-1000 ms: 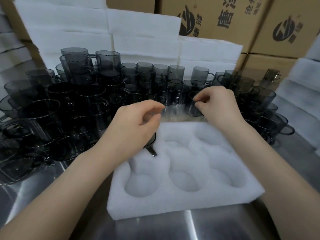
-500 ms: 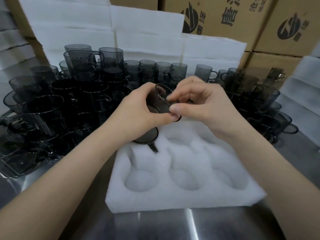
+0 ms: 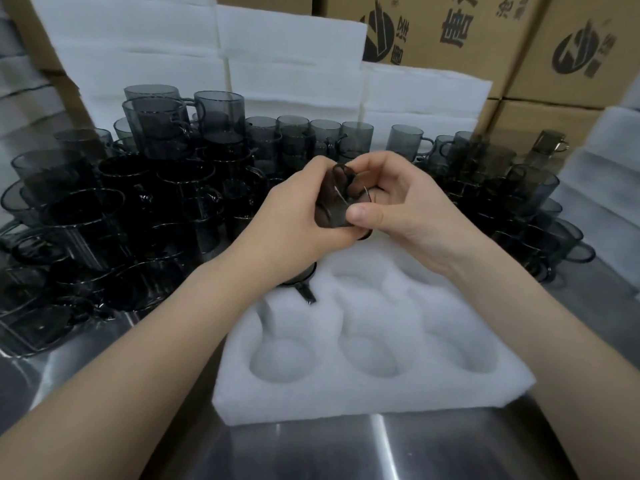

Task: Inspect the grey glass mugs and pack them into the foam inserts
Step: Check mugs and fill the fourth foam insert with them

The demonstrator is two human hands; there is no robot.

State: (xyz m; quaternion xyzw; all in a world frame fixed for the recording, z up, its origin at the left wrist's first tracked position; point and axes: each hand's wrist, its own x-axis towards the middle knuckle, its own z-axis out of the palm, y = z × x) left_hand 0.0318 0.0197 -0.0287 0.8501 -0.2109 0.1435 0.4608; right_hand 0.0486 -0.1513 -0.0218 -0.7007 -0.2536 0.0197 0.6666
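Both hands hold one grey glass mug (image 3: 334, 202) in the air above the far edge of the white foam insert (image 3: 374, 386). My left hand (image 3: 294, 220) wraps its left side and my right hand (image 3: 398, 206) pinches it from the right, thumb on the wall. The mug is tilted. Another grey mug (image 3: 303, 277) sits in the insert's far-left pocket, its handle pointing toward me, mostly hidden under my left wrist. The other pockets hold nothing.
Several grey mugs (image 3: 145, 202) stand stacked to the left and behind, more mugs at the right (image 3: 533, 202). White foam sheets (image 3: 291, 64) and cardboard boxes (image 3: 485, 39) rise at the back. The steel table (image 3: 346, 452) shows in front.
My right hand took a mug from the rows behind the insert, and my left hand came up from the pocketed mug to join it. The mug now sits more tilted between both hands.
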